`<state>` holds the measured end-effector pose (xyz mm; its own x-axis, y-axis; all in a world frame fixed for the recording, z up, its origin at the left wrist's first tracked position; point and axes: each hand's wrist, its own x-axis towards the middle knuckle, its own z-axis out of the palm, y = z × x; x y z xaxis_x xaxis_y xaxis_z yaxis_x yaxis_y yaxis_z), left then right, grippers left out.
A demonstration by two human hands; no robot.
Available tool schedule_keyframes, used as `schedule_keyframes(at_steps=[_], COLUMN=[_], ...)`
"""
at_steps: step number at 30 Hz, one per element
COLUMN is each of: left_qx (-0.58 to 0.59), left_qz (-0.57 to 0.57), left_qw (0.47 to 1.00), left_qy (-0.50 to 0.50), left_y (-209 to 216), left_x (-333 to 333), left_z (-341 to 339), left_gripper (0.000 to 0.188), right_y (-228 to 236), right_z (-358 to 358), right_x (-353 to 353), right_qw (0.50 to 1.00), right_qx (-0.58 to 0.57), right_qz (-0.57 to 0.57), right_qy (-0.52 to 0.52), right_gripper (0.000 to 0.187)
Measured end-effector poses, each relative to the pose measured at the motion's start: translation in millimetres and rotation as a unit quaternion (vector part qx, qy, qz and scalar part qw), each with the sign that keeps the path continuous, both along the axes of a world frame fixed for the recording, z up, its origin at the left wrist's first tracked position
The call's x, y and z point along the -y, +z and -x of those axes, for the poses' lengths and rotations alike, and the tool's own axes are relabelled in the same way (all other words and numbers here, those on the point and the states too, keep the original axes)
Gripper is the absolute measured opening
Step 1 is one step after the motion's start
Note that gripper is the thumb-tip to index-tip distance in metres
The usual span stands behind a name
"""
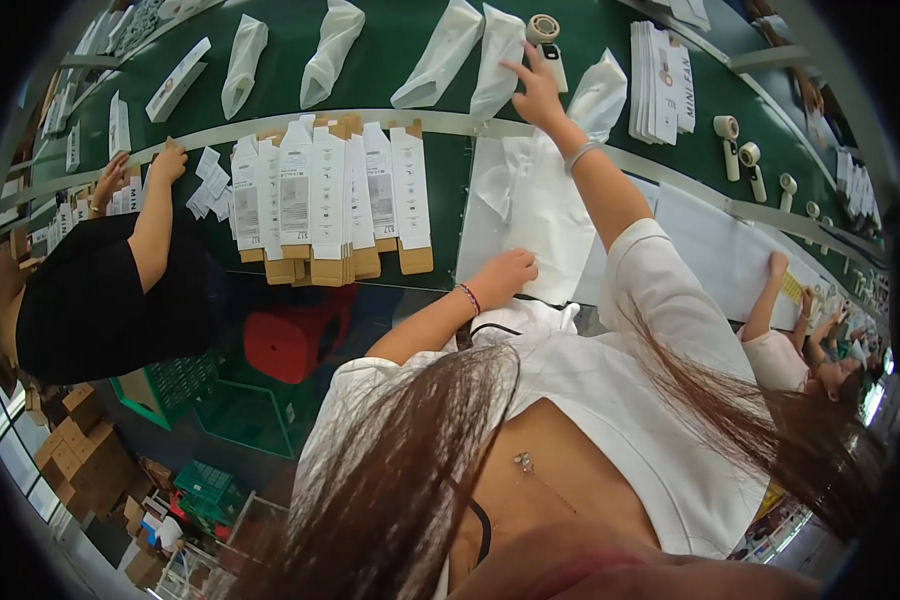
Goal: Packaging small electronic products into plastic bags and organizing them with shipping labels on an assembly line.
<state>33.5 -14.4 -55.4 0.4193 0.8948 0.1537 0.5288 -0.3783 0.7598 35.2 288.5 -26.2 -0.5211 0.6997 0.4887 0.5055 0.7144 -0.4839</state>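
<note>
My right hand (540,92) reaches across the green conveyor belt with its fingers spread. Its fingertips are at a small white handheld fan (553,72) with a round beige head, beside a white bagged piece (496,62); firm contact is hard to make out. Closer to my body, my left hand (508,276) has its fingers curled at the near end of a stack of flat white bags (552,225), closed on the bag material. Another white bag (600,92) lies crumpled right of my right wrist.
Flattened white cartons (330,190) lie in rows on the left of the bench. More bagged pieces (333,55) line the belt (290,22). Folded boxes (655,85) and loose fans (727,150) are on the right. A co-worker in black (110,290) works at left, near a red stool (288,345).
</note>
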Motion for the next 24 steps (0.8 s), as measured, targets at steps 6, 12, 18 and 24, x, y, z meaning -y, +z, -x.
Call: schedule_keyframes(at_steps=[6,12,18,24], left_qx=[-0.06,-0.01,0.171,0.265], left_qz=[-0.069,-0.013,0.148,0.283], left_qw=[0.996,1.0,0.968,0.907], left_qy=[0.018,0.01,0.107,0.166], left_y=[6,3,11,47], left_x=[-1,-1,-5,-38], left_z=[-6,-8,9,29], left_gripper=[0.008,0.007,0.004,0.01], right_y=[-52,-19,52,74], right_z=[-8,-28,-89,-179], right_x=[-62,-66,85,239], right_qw=[0.883,0.785,0.6,0.659], right_qx=[0.25,-0.137,-0.41,-0.355], right_qz=[0.2,0.57,0.684,0.661], right_qy=[-0.343,-0.2,0.064,0.052], right_gripper=[0.035,0.037,0.04,0.051])
